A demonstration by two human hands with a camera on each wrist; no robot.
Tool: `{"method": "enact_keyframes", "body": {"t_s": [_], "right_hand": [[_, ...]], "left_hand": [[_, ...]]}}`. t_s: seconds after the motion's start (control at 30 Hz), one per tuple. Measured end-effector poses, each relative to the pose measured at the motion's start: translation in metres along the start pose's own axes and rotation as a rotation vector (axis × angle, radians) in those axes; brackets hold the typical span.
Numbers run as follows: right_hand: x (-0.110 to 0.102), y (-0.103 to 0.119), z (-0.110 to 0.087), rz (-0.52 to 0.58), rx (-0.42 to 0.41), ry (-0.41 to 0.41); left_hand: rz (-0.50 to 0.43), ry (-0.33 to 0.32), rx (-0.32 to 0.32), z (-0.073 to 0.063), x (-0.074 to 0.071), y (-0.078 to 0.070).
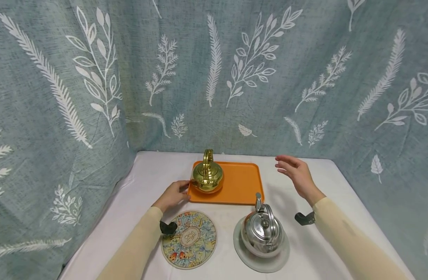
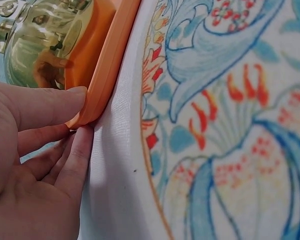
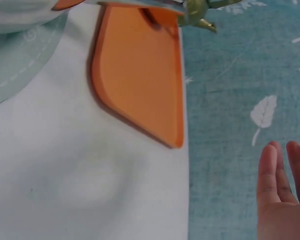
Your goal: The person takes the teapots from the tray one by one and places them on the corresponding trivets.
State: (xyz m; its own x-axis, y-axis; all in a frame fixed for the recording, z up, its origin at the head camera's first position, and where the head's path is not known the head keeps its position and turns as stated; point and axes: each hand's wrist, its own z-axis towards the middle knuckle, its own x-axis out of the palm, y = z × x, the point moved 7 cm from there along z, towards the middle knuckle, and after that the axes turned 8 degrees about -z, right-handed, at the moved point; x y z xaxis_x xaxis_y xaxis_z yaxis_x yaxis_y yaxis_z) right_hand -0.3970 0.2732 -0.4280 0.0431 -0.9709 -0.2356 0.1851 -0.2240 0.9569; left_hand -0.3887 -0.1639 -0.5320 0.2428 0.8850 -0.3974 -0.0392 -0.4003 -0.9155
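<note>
My left hand (image 1: 172, 195) is at the near left corner of an orange tray (image 1: 242, 182). In the left wrist view its thumb (image 2: 65, 102) lies on the tray's rim, with the fingers under the edge, pinching it. On the tray's left part stands a gold-coloured kettle (image 1: 207, 179) with an upright handle. My right hand (image 1: 297, 175) is raised to the right of the tray, apart from it, holding nothing. Its fingers are loosely extended in the right wrist view. Nearer to me, a silver kettle (image 1: 263, 235) sits on a pale round plate (image 1: 240, 249).
A round mat with a floral pattern (image 1: 189, 240) lies at the near left, just below my left hand. White cloth (image 1: 304, 249) covers the table. A blue-green curtain with white leaves (image 1: 200, 128) closes off the back and sides.
</note>
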Motion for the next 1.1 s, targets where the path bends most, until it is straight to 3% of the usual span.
{"method": "enact_keyframes", "body": {"t_s": [0.67, 1.1], "right_hand": [[0.021, -0.032, 0.003, -0.038, 0.062, 0.056], [0.034, -0.061, -0.005, -0.063, 0.104, 0.083]], "left_hand": [[-0.042, 0.019, 0.011, -0.004, 0.001, -0.004], [-0.013, 0.011, 0.012, -0.003, 0.003, -0.002]]}}
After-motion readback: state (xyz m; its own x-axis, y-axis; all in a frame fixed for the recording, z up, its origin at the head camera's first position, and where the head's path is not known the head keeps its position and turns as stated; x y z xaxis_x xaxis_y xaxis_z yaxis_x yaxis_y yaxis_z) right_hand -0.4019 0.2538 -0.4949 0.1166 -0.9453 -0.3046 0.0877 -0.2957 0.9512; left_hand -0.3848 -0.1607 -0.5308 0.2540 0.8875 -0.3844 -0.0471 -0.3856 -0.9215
